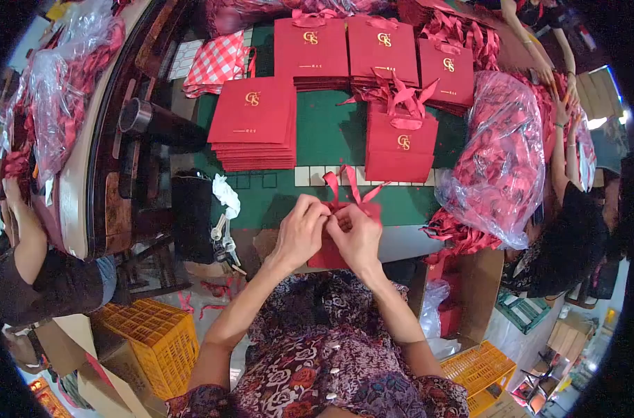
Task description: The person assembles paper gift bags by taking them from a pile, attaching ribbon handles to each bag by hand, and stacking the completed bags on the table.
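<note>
Close to my body, at the near edge of the green table (pixel 257 209), both hands meet at the top of a small red paper bag (pixel 326 258). My left hand (pixel 303 228) is closed in a pinch, and my right hand (pixel 358 237) pinches right beside it, fingertips almost touching. Loose ends of a red ribbon (pixel 352 187) stick up beyond the fingers. What lies exactly between the fingertips is hidden. Just beyond, another red bag with a ribbon bow (pixel 400 148) lies on a pile. A tall stack of flat red bags (pixel 253 125) sits to the left.
More red bag stacks (pixel 311 52) line the far side. A clear plastic sack of red ribbons (pixel 501 157) bulges at the right, loose ribbons (pixel 463 233) beneath it. Scissors (pixel 223 233) hang at the left edge. Yellow crates (pixel 149 341) stand below. Other people work at both sides.
</note>
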A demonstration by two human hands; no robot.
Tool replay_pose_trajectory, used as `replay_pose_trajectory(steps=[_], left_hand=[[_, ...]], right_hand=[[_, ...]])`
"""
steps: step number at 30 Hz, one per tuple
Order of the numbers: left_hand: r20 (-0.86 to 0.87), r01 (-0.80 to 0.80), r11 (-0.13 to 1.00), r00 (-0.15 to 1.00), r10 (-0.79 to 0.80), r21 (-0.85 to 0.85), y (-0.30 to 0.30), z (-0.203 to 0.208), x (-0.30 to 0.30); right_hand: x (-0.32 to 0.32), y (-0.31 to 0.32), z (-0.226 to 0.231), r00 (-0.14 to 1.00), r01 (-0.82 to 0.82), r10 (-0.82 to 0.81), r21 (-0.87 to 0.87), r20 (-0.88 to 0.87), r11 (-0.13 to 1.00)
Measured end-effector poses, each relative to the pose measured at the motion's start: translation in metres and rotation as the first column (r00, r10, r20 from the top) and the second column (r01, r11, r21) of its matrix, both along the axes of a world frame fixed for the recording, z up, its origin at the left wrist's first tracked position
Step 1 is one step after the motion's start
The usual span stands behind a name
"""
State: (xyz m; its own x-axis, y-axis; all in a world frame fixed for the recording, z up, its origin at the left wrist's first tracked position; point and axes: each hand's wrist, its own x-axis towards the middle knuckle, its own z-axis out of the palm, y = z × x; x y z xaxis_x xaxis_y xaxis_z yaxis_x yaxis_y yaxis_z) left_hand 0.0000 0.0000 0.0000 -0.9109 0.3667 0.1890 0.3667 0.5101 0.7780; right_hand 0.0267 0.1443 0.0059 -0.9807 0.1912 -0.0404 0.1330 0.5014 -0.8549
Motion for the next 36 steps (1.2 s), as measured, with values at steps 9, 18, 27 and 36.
replay_pose_trajectory(steps=[9, 18, 27, 36], left_hand=[[0.015, -0.067, 0.998, 0.998, 0.067, -0.004, 0.006, 0.004, 0.004], [0.179, -0.051, 0.996, 0.983, 0.038, 0.068, 0.005, -0.002, 0.011], [-0.095, 0.077, 0.997, 0.993, -0.074, 0.025, 0.004, 0.0, 0.018], [0.037, 0.052, 0.999, 0.998, -0.053, 0.011, 0.004, 0.011, 0.018]], right_hand=[[0.005, 0.001, 0.002, 0.996, -0.053, 0.054, 0.02, -0.066, 0.998], [-0.019, 0.038, 0.032, 0.971, -0.183, 0.207, 0.184, -0.121, 0.966], [-0.049, 0.074, 0.005, 0.714, -0.639, 0.654, -0.149, 0.251, 0.754], [-0.042, 0.052, -0.03, 0.931, -0.18, 0.252, -0.268, 0.263, 0.947]])
